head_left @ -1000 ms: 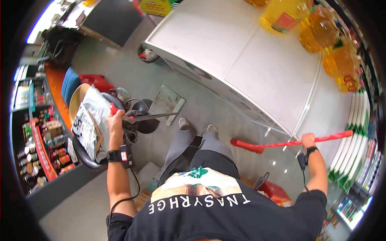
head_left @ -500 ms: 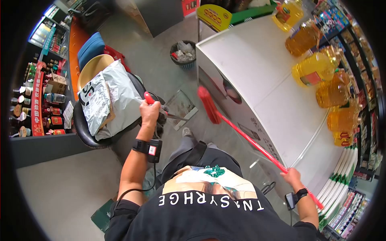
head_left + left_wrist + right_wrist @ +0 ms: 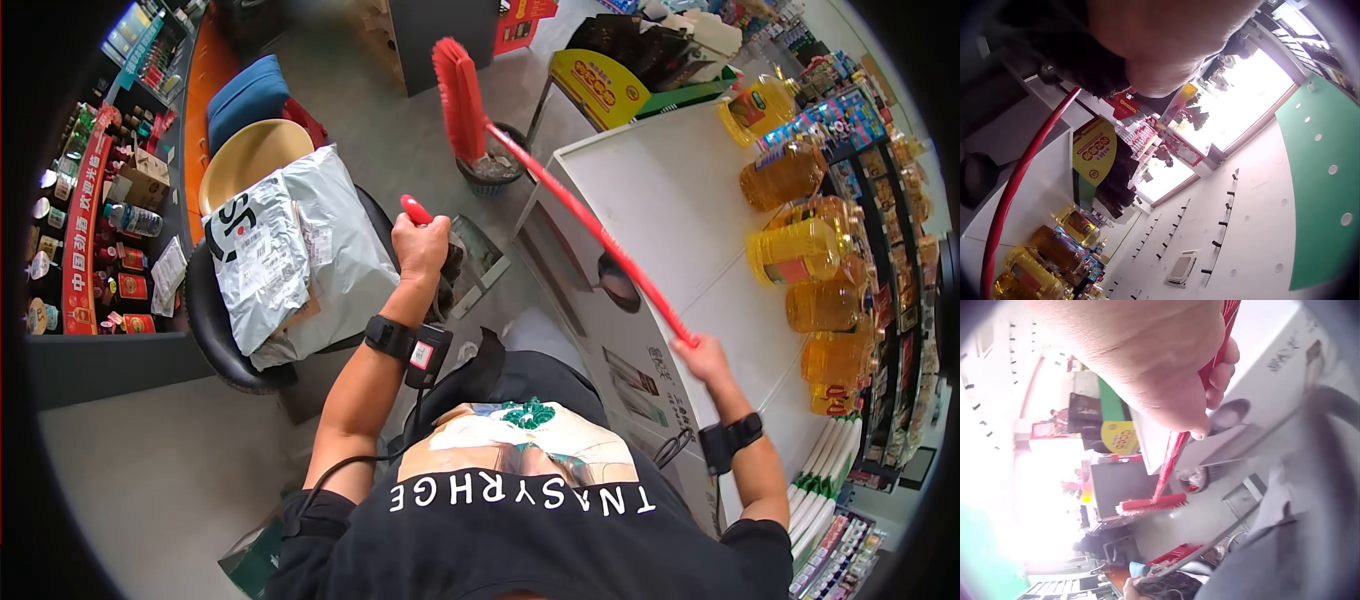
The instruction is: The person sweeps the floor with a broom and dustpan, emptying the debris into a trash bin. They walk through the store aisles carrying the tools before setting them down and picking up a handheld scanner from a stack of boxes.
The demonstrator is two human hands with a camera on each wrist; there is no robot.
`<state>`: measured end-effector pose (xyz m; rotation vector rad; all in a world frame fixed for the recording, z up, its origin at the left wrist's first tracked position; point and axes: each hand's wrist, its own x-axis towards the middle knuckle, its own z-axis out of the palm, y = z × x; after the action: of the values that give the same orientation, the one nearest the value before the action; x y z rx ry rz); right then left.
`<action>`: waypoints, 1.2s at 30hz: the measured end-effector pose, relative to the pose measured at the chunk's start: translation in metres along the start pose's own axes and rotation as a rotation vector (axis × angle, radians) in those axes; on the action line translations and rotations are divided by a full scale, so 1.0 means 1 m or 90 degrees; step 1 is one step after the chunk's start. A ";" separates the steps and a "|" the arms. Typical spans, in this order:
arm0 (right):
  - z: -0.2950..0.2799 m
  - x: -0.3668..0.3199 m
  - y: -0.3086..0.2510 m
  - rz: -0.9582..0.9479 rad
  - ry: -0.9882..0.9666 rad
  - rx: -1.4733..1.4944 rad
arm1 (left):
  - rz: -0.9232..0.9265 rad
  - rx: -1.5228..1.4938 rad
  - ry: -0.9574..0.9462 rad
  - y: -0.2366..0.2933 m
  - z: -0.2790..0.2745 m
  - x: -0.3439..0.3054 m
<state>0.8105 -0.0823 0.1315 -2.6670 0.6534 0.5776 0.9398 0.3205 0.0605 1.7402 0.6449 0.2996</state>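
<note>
My right hand (image 3: 708, 360) grips the red handle of a broom (image 3: 600, 235) near its end, beside a white cabinet. The broom's red bristled head (image 3: 458, 95) points away from me and overlaps a waste bin (image 3: 490, 180) in the head view. In the right wrist view, fingers wrap round the broom handle (image 3: 1171, 456). My left hand (image 3: 420, 250) holds the red-tipped handle (image 3: 415, 209) of a long-handled dustpan. Below and right of that hand lies the dustpan's pan (image 3: 488, 268) on the floor; the hand and forearm hide most of its shaft.
The white cabinet (image 3: 640, 180) carries several oil bottles (image 3: 795, 250) along its right side. At left, a black chair (image 3: 215, 330) bears plastic parcels (image 3: 335, 240), near a tan round basin (image 3: 255, 155) and a blue cushion (image 3: 245, 100). Store shelves stand on both sides.
The broom head has swung from low beside my feet, forward and up to the waste bin. My left hand has moved right and forward in the view, still holding its handle.
</note>
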 end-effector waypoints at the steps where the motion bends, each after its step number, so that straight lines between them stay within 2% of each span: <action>1: -0.018 0.022 -0.008 -0.012 0.018 -0.032 | -0.007 -0.013 0.002 0.009 -0.001 0.007; 7: -0.109 0.103 -0.098 -0.130 0.102 -0.168 | -0.015 -0.048 0.014 0.013 0.011 0.080; 11: -0.142 0.171 -0.140 -0.075 0.031 -0.213 | -0.012 -0.081 -0.008 0.016 0.028 0.144; 14: -0.159 0.200 -0.177 -0.043 0.025 -0.270 | -0.014 -0.046 -0.001 0.035 0.039 0.194; 19: -0.190 0.242 -0.209 -0.056 0.021 -0.321 | 0.015 0.001 -0.049 0.064 0.053 0.267; 22: -0.204 0.243 -0.223 -0.031 -0.007 -0.298 | 0.002 0.001 -0.090 0.090 0.061 0.299; 24: -0.210 0.241 -0.223 -0.027 0.005 -0.282 | 0.032 0.047 -0.112 0.095 0.067 0.328; 27: -0.223 0.229 -0.237 0.046 -0.030 -0.232 | 0.059 0.087 -0.153 0.108 0.083 0.372; 36: -0.249 0.180 -0.297 0.216 -0.008 -0.053 | 0.126 0.220 -0.333 0.145 0.156 0.530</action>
<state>1.1803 0.0005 0.3286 -2.6415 1.1130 0.7230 1.4898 0.4719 0.0854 2.1074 0.1453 -0.1449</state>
